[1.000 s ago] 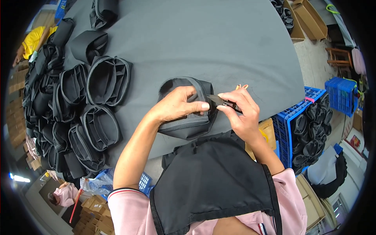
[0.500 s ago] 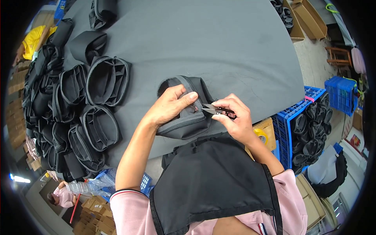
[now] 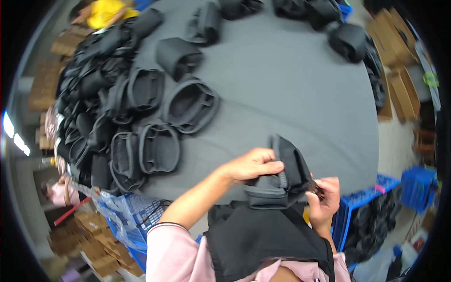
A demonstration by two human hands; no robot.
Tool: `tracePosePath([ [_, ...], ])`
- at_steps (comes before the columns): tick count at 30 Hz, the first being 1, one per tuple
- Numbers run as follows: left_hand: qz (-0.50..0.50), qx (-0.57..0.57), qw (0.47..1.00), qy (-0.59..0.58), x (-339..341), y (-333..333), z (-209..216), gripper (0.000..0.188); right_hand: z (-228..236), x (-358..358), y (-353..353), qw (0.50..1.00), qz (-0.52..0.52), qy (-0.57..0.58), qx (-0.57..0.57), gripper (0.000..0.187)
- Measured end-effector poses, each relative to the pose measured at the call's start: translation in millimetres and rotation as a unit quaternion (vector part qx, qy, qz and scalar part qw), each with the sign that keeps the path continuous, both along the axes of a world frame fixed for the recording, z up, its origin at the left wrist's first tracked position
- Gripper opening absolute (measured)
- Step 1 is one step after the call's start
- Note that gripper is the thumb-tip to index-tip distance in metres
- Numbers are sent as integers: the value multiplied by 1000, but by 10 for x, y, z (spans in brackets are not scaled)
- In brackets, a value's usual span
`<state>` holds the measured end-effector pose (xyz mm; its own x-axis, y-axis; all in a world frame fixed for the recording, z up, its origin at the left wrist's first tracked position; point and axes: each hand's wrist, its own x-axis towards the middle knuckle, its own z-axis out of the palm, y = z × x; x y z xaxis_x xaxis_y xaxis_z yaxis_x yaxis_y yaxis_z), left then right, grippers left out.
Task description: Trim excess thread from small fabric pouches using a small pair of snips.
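Note:
At the table's near edge, my left hand (image 3: pixel 253 165) grips a black fabric pouch (image 3: pixel 297 169) with a zipper along its rim. The thumb lies over the zipper edge and the other fingers are partly hidden. My right hand (image 3: pixel 326 204), just right of the pouch, is closed round dark thread snips (image 3: pixel 319 191). Their blades are blurred, and I cannot tell whether they touch the pouch. A black apron (image 3: pixel 263 244) lies just below the pouch.
Open black pouches (image 3: pixel 193 107) stand on the grey-covered table (image 3: pixel 282 84), with a large heap (image 3: pixel 94 84) at the left. Blue crates (image 3: pixel 347 221) stand at the right edge, cardboard boxes (image 3: pixel 404 94) beyond. A person in yellow (image 3: pixel 105 13) is at the far left.
The view has swung, so the table and pouches appear shifted. The pouch is now turned more upright in my left hand. My right hand with the snips has moved to its right side.

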<state>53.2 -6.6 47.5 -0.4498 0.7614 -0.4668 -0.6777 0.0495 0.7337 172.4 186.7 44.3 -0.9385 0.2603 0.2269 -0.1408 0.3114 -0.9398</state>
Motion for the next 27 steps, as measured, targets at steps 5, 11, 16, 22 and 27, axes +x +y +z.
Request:
tracePosePath([
  [5, 173, 19, 980, -95, 59, -226, -488, 21, -205, -179, -40, 972, 29, -180, -148, 20],
  [11, 654, 53, 731, 187, -697, -1109, 935, 10, -141, -286, -116, 981, -2, -113, -156, 26],
  [16, 670, 178, 694, 194, -1086, -2372, 923, 73, -206, -366, -276, 969, 67, -157, -177, 27],
  [22, 676, 144, 714, 108, -1310, -2209, 530, 60, -372, -417, -159, 973, 82, -179, -124, 9],
  [27, 633, 12, 764, 122, -1790, -1945, 198, 41, -353, -977, -71, 925, 55, -254, -278, 22],
])
